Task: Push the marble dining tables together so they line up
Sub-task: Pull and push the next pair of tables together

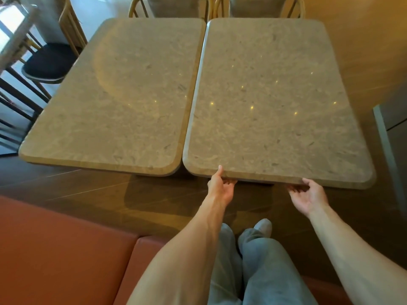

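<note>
Two grey-brown marble dining tables stand side by side. The left table (123, 95) and the right table (275, 102) almost touch along their long sides, with a thin seam between them. The right table's near edge sits a little closer to me than the left one's. My left hand (221, 187) grips the right table's near edge, thumb on top and fingers underneath. My right hand (308, 194) holds the same edge further right, fingers curled under it.
An orange-red bench seat (66, 249) lies at my lower left. Two rattan chairs (262, 6) stand behind the tables. A dark-cushioned chair (47, 62) and black railing are at the left. A grey cabinet edge (389, 146) is at the right.
</note>
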`<state>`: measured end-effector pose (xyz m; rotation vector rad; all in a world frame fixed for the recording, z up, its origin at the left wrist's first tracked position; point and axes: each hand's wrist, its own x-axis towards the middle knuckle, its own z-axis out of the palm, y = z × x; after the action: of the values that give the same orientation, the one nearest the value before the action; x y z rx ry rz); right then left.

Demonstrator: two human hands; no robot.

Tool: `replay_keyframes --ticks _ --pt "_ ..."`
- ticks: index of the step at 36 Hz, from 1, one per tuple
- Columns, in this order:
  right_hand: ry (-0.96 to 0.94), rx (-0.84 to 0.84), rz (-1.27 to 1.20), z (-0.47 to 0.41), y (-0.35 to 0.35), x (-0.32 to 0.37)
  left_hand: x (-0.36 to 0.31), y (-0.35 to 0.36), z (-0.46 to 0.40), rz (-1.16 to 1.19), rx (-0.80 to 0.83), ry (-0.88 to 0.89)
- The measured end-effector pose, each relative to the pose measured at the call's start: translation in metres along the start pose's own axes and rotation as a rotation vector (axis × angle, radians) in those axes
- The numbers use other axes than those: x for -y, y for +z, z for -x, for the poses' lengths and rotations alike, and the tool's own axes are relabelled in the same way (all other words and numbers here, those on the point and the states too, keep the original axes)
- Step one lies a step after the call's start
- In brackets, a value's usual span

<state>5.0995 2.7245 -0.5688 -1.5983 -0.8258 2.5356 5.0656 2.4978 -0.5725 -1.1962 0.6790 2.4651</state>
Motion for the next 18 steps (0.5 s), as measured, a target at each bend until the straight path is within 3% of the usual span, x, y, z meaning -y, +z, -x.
replay_keyframes --ticks 14,16,18 --pt "0.030 -0.102 0.087 0.000 0.002 0.009 -0.006 0.007 0.005 -0.032 -0.040 -0.082" --pt "0.043 -0.104 0.166 0.003 0.004 0.009 -0.012 0.005 0.009 -0.163 -0.073 -0.112" --pt "0.079 -0.125 0.327 0.013 0.009 0.017 -0.028 0.004 0.014 -0.530 -0.157 -0.125"
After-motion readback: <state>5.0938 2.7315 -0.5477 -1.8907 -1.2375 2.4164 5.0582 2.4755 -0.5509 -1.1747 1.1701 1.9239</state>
